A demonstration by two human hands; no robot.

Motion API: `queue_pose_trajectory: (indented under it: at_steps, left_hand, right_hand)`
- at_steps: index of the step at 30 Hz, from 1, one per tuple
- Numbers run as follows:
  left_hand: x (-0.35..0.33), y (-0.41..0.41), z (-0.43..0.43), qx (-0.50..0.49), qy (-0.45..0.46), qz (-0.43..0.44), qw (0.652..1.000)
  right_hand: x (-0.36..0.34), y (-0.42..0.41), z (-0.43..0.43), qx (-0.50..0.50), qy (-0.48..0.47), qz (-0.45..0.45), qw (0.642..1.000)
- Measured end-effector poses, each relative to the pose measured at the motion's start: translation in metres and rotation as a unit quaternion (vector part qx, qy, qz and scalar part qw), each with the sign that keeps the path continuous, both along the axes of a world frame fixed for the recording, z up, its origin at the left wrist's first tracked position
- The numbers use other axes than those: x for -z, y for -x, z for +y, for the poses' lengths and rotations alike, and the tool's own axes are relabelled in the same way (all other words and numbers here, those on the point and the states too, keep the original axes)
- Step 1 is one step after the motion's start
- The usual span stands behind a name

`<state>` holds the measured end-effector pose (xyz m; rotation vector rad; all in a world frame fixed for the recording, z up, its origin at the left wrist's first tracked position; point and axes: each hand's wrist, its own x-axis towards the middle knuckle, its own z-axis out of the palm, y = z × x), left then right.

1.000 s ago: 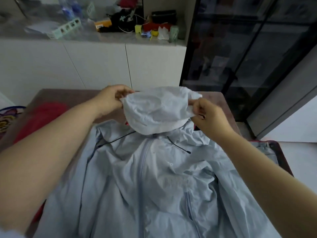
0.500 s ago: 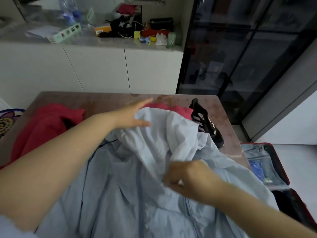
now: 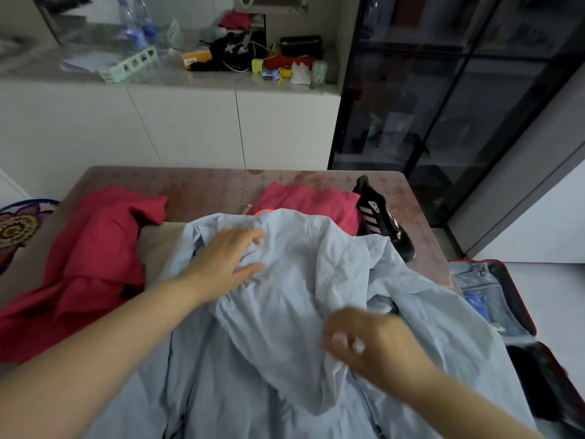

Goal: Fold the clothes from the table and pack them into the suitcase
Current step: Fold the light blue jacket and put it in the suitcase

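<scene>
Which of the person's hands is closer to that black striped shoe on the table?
Right. The right hand is below the black striped shoe, at the light blue jacket's middle; the left hand lies farther left.

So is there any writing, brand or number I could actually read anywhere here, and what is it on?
No text is legible.
Black garment: three white stripes, no readable word.
Water bottles: blue labels, blurred.
Orange box: label too small.
Green strip box: small pictures, unreadable.
Light blue jacket: no print visible.

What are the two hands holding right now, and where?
Left hand presses flat on the light blue jacket near its collar; right hand pinches its folded-down hood.
</scene>
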<state>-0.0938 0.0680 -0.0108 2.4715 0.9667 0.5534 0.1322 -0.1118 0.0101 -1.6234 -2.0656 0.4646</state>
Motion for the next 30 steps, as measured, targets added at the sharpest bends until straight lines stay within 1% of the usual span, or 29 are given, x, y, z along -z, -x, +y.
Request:
queue_pose_trajectory:
  at_steps: [1,2,3,5,7,8,9,11,12,13,14,15,16,17,19,21,22,23,24,25,26,27,28,29,30]
  left_hand:
    - [-0.007,-0.004,0.002,-0.01,-0.02,0.005,1.0]
    - [-0.012,-0.008,0.003,-0.014,-0.035,0.016,0.999]
    - [-0.015,-0.014,0.002,-0.012,-0.039,0.037,0.998]
    - [-0.007,-0.025,-0.004,0.002,-0.011,0.116,0.993]
    - [0.017,-0.03,-0.018,0.018,0.019,0.2,0.979]
    - [0.033,-0.029,-0.029,0.021,0.025,0.229,0.973]
    - [0.049,-0.024,-0.043,0.019,0.01,0.242,0.97]
    - [0.077,-0.011,-0.07,0.014,-0.037,0.247,0.968]
    - [0.089,-0.004,-0.08,0.018,-0.056,0.247,0.967]
    - [0.094,0.002,-0.087,0.029,-0.052,0.24,0.969]
    - [0.097,0.008,-0.089,0.042,-0.058,0.211,0.975]
    - [0.095,0.01,-0.084,0.061,-0.06,0.163,0.983]
    - [0.086,0.011,-0.076,0.071,-0.067,0.106,0.99]
    - [0.076,0.008,-0.066,0.075,-0.086,0.048,0.992]
    - [0.049,-0.002,-0.038,0.05,-0.155,-0.039,0.986]
    - [0.024,-0.016,-0.002,-0.018,-0.193,-0.072,0.978]
    - [0.015,-0.023,0.017,-0.058,-0.185,-0.063,0.979]
    - [0.006,-0.03,0.036,-0.091,-0.148,-0.033,0.984]
    - [-0.001,-0.035,0.053,-0.107,-0.09,0.015,0.99]
    - [-0.004,-0.037,0.067,-0.107,-0.023,0.083,0.99]
    - [-0.003,-0.036,0.08,-0.102,0.032,0.167,0.98]
    - [-0.002,-0.034,0.089,-0.092,0.074,0.252,0.96]
    - [0.0,-0.029,0.096,-0.085,0.096,0.316,0.94]
    - [0.002,-0.023,0.103,-0.081,0.105,0.354,0.926]
    - [0.004,-0.017,0.109,-0.079,0.107,0.37,0.919]
  right_hand:
    - [-0.004,-0.001,0.011,0.018,-0.063,-0.012,0.998]
    - [-0.004,-0.003,0.025,0.036,-0.096,-0.059,0.993]
    - [-0.005,0.0,0.037,0.048,-0.062,-0.122,0.989]
    - [0.007,0.011,0.047,0.063,0.073,-0.199,0.975]
    - [0.042,0.023,0.037,0.052,0.166,-0.206,0.963]
    - [0.059,0.026,0.026,0.046,0.165,-0.2,0.965]
    - [0.074,0.027,0.012,0.042,0.144,-0.211,0.966]
    - [0.101,0.025,-0.011,0.024,0.148,-0.239,0.959]
    - [0.109,0.024,-0.019,0.011,0.156,-0.238,0.958]
    - [0.112,0.021,-0.025,-0.004,0.164,-0.228,0.96]
    - [0.111,0.017,-0.029,-0.015,0.146,-0.2,0.969]
    - [0.106,0.011,-0.028,-0.019,0.085,-0.166,0.982]
    - [0.099,0.004,-0.023,-0.008,0.005,-0.142,0.99]
    - [0.088,-0.002,-0.011,0.013,-0.064,-0.12,0.991]
    - [0.064,-0.019,0.02,0.063,-0.13,-0.076,0.987]
    - [0.043,-0.038,0.058,0.118,-0.142,-0.051,0.982]
    - [0.035,-0.048,0.077,0.137,-0.13,-0.048,0.981]
    - [0.029,-0.058,0.096,0.148,-0.093,-0.042,0.984]
    - [0.024,-0.065,0.113,0.149,-0.034,-0.026,0.988]
    - [0.023,-0.074,0.127,0.139,0.044,0.003,0.989]
    - [0.023,-0.081,0.139,0.123,0.127,0.046,0.983]
    - [0.025,-0.088,0.148,0.109,0.206,0.098,0.968]
    - [0.029,-0.096,0.154,0.097,0.266,0.136,0.949]
    - [0.033,-0.103,0.158,0.077,0.302,0.138,0.94]
    - [0.035,-0.109,0.16,0.057,0.318,0.095,0.942]
